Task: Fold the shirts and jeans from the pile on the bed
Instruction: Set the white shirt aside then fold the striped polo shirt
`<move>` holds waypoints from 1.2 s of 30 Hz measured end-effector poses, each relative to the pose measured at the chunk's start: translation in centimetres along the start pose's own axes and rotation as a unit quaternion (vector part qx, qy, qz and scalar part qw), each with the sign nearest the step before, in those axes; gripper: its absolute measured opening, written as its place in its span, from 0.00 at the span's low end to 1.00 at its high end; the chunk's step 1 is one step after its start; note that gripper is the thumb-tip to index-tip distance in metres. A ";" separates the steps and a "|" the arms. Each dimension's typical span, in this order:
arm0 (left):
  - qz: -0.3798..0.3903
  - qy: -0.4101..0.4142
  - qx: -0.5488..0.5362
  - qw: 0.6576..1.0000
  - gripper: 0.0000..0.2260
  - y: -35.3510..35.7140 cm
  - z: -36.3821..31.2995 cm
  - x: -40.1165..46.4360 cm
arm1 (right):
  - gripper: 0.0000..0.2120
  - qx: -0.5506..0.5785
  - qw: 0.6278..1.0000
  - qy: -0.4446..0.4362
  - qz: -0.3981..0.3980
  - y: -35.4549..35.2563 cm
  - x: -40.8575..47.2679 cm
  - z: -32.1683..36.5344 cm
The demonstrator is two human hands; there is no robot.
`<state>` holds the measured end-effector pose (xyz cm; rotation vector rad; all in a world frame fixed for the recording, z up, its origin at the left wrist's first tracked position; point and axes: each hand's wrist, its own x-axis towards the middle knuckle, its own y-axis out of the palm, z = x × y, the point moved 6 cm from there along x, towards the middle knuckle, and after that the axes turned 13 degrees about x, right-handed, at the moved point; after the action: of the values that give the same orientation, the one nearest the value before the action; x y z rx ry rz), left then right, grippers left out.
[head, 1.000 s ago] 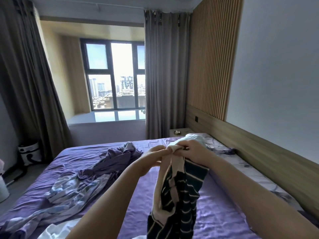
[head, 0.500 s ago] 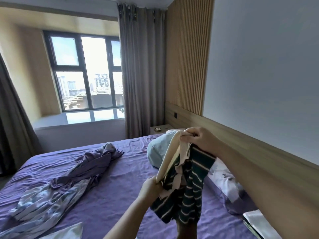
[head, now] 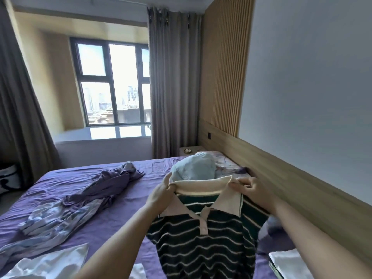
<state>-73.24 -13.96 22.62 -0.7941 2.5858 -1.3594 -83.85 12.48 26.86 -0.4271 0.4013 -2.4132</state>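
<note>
A dark green polo shirt (head: 205, 240) with thin white stripes and a cream collar hangs in the air over the bed, front facing me. My left hand (head: 160, 195) pinches the left end of its collar and shoulder. My right hand (head: 251, 189) pinches the right end. The shirt is spread open between them, and its lower hem runs out of the bottom of the frame. Behind the collar a light blue garment (head: 193, 168) lies bunched on the purple bed sheet (head: 84, 234).
A crumpled purple and pale patterned garment (head: 84, 200) stretches across the left of the bed. White fabric (head: 46, 264) lies at the near left, and a white item (head: 289, 262) at the near right. A wooden headboard (head: 281, 178) lines the right side; a window and curtains stand beyond.
The shirt was bunched in both hands, with my left hand lower on it. My hands have moved apart along the collar, and the shirt now hangs spread open, facing me.
</note>
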 end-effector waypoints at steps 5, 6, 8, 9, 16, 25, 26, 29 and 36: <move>0.058 -0.004 0.037 0.998 0.23 3.1 -2.5 -3.9 | 0.08 0.028 1.000 -0.009 0.010 -2.9 -1.9 -2.6; 0.101 -0.017 -0.013 0.995 0.25 4.0 -3.0 -4.8 | 0.08 0.029 0.999 -0.006 0.016 -3.3 -2.3 -3.5; 0.201 -0.063 -0.134 0.968 0.34 5.5 -3.6 -6.6 | 0.08 0.032 0.999 0.003 0.035 -3.8 -3.2 -5.1; 0.246 -0.081 -0.180 0.949 0.38 6.2 -3.7 -7.7 | 0.08 0.039 0.998 0.006 0.045 -4.0 -3.7 -5.9; 0.257 -0.048 -0.140 0.955 0.19 9.5 -3.4 -13.5 | 0.07 0.106 0.985 0.043 0.129 -3.9 -7.5 -10.6; 0.022 0.042 0.105 0.993 0.10 12.6 -5.7 -18.4 | 0.08 0.022 0.986 0.017 0.162 -1.4 -12.6 -13.3; 0.029 0.051 0.110 0.992 0.03 12.9 -5.7 -19.0 | 0.09 0.004 0.987 0.010 0.163 -1.4 -13.3 -13.1; 0.054 0.067 0.123 0.989 0.10 13.4 -5.9 -20.6 | 0.10 -0.018 0.983 -0.002 0.182 -1.6 -14.7 -12.6; 0.124 0.041 0.102 0.986 0.14 11.6 -5.7 -19.6 | 0.10 0.039 0.962 0.075 0.260 -3.4 -13.0 -12.9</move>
<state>-62.92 5.39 14.05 -0.3775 2.4488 -1.5710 -81.23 25.65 13.99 -0.0846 0.4212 -1.9422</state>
